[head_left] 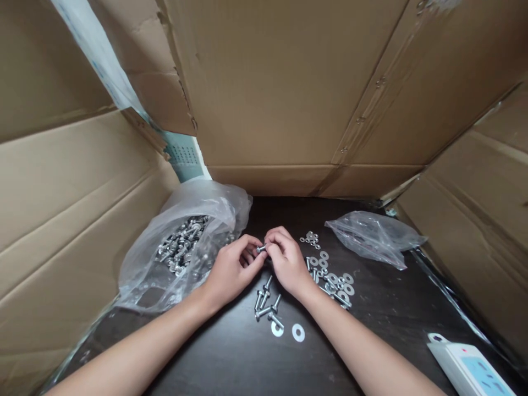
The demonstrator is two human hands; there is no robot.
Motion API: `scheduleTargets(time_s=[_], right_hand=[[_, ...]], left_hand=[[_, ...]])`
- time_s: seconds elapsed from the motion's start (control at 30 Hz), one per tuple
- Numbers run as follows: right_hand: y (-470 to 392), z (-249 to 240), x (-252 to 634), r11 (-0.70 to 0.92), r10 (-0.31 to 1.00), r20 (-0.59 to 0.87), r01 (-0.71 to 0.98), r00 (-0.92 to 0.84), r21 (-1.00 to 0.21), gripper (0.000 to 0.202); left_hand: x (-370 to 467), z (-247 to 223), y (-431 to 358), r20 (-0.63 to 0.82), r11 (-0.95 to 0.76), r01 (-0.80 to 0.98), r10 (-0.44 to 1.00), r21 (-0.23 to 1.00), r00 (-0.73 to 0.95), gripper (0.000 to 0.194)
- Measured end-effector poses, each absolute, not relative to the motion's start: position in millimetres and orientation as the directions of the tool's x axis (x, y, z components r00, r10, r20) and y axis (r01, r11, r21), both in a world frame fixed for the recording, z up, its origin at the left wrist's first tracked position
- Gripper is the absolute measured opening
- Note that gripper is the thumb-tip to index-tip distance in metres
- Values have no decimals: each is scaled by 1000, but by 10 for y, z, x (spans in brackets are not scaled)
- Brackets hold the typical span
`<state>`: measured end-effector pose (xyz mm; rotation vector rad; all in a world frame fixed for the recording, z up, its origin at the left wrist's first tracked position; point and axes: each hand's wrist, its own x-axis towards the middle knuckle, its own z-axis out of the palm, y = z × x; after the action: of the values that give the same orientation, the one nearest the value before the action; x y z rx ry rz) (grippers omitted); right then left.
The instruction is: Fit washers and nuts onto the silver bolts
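Between my two hands, over the middle of the dark table (231, 352), a small metal bolt (261, 249) lies sideways. My left hand (236, 267) has its fingers curled at the bolt's head end. My right hand (287, 261) pinches the other end, and its fingertips partly hide the shank. Just below them rest several bolts (264, 300) in a loose group. Two flat washers (298, 333) are nearby, one partly under a bolt. Beside my right wrist spreads a pile of bolts and large washers (347, 279), partly covered by the forearm.
An open clear plastic bag (140, 258) full of bolts (181, 247) stands at the left. Small nuts or washers (312, 240) lie behind my right hand. A flattened plastic bag (371, 236) and a white power strip (466, 363) are at the right. Cardboard walls (289, 82) surround the table.
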<state>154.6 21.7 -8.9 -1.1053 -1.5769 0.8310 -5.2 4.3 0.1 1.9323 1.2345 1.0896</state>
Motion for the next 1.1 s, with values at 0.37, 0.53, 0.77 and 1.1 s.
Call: scheduleTargets(time_s=[0.37,0.53,0.77,1.1], right_hand=[[238,-149,1545,356,934,349,260,-75,-898,17],[245,-144,1540,359,933,354,275,-69,-892,15],[225,-99,1532,373,928,360,297,-99,-879,14],[272,-134,1532,374,923,383,294,-28,-880,15]], left_hand=[[-56,4,27,315,-401,395,911,827,265,22],[-55,-12,25,319,-402,378,910,834,264,33],[-41,-40,52,284,-363,367,925,857,254,25],[-75,31,-15,477,-522,499,849,692,228,29]])
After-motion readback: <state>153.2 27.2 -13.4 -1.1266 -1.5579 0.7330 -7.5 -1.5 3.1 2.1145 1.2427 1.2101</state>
